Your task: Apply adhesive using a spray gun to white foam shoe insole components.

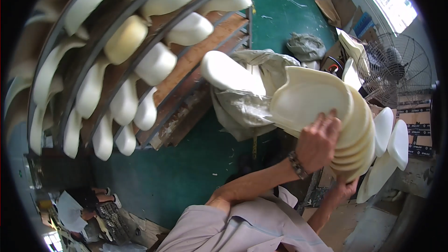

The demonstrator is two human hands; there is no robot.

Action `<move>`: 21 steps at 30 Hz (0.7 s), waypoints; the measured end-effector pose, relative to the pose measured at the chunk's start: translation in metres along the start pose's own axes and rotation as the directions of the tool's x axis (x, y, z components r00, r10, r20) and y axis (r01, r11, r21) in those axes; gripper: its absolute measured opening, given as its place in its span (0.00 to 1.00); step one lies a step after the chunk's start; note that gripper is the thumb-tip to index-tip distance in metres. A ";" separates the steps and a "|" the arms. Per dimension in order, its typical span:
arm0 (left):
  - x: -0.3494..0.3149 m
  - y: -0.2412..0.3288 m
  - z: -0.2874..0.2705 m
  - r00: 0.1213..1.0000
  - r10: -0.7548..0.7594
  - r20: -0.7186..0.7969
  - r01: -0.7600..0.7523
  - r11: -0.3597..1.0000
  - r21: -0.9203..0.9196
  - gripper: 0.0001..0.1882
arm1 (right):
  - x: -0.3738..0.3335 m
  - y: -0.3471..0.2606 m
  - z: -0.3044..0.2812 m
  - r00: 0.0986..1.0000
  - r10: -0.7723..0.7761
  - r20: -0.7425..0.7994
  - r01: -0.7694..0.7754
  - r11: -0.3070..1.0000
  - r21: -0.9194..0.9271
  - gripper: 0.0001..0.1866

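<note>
A stack of cream moulded foam pieces (361,130), nested in one another, curves down in front of me on the right. On top of it a broad, shallow, dished foam piece (301,98) faces up. My left hand (322,137), below a dark wrist bracelet, reaches across and lies on this top piece near its right rim, fingers stretched out. Lower down, my right hand (344,190) is closed on the bottom edge of the stack, its fingertips partly hidden beneath. Left of the stack, another white foam piece (231,72) rests on a grey cloth cover (233,107).
A tilted-looking rack (200,42) full of similar foam pieces stands at left. A wire-caged fan (396,70) is at right, near more foam pieces (396,144) and cardboard (333,2). A grey bag (305,46) lies on the green floor. Another person (86,205) is at lower left.
</note>
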State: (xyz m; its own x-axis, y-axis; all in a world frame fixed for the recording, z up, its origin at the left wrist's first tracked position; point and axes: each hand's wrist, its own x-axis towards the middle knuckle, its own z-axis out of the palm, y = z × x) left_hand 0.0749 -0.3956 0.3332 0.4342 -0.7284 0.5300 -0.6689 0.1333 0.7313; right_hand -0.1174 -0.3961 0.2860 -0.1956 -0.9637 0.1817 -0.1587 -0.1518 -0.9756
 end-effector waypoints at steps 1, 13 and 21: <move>-0.008 0.015 -0.008 0.998 0.046 0.040 -0.047 0.999 0.005 0.16 | -0.014 -0.015 -0.007 0.999 -0.019 -0.036 0.021 0.999 0.051 0.17; -0.118 0.148 0.012 0.969 0.093 0.227 -0.100 0.995 0.021 0.30 | -0.077 -0.087 -0.163 0.999 -0.031 0.042 0.043 0.954 -0.298 0.22; -0.220 0.212 0.062 0.982 0.004 0.189 0.015 0.995 -0.097 0.25 | -0.107 -0.096 -0.307 0.981 -0.161 0.111 0.195 0.860 -0.471 0.31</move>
State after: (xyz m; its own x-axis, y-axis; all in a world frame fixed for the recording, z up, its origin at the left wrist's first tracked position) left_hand -0.2000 -0.2488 0.3452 0.3096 -0.8418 0.4422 -0.6007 0.1874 0.7772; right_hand -0.3780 -0.2110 0.3979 -0.0588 -0.9450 0.3219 -0.6303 -0.2149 -0.7460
